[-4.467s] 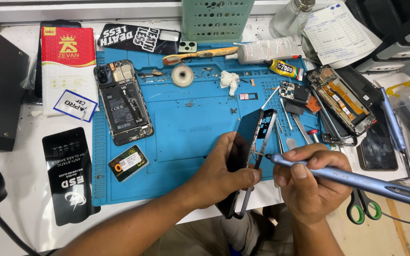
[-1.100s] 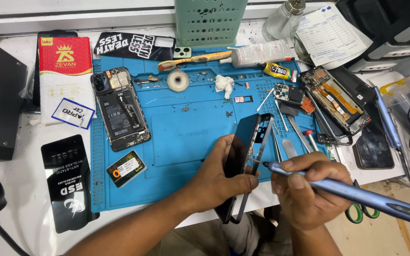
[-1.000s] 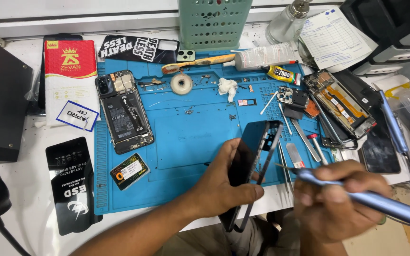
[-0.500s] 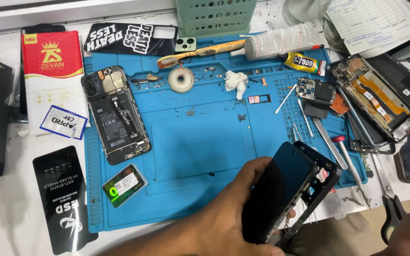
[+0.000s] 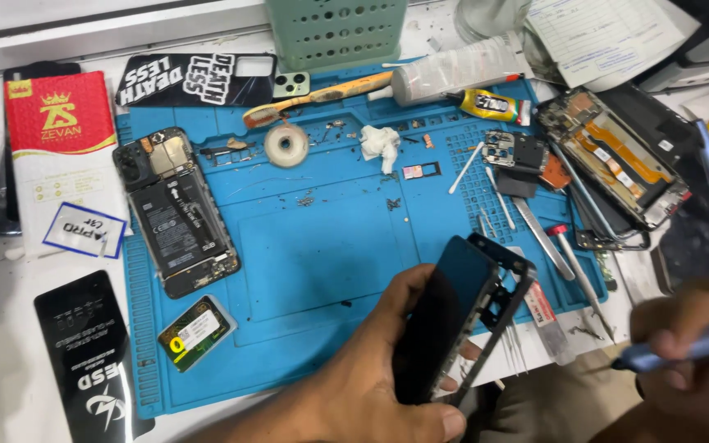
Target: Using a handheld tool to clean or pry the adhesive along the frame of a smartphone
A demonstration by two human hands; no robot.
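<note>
Only 1 view — head-worn, looking steeply down and forward over the blue mat (image 5: pixel 322 246) from close above. Near edge of frame at the left hand (image 5: pixel 371 369) and right hand (image 5: pixel 691 344); far edge at the green basket (image 5: pixel 338 33).

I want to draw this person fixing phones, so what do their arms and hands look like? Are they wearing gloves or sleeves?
No gloves: both hands are bare. The left hand and its forearm show no sleeve, watch or ring in view. The right hand is bare too, partly cut off by the picture's edge, with short fingernails showing. No bracelets or markings can be seen on either arm. Below the hands there is greyish-brown cloth, probably trousers.
</note>
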